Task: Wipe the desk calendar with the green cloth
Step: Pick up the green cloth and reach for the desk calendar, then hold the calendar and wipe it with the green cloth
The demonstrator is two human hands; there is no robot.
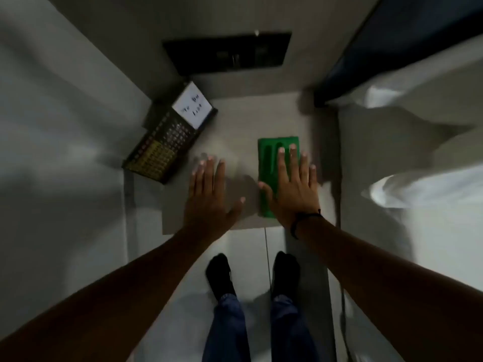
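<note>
A dark desk calendar [162, 150] with rows of coloured date squares and a white "To Do List" card stands tilted at the back left corner of the small grey table [235, 118]. The green cloth [269, 163] lies folded flat on the table's right side. My right hand [290, 184] hovers flat over the cloth with fingers spread, covering its right half; whether it touches the cloth I cannot tell. My left hand [209, 194] is flat and spread over bare table, to the right of the calendar and apart from it.
A black wall panel [227, 54] sits behind the table. A bed with white sheets [418, 131] fills the right side. A white wall rises on the left. My feet in dark socks [219, 275] stand on the light floor below the table's front edge.
</note>
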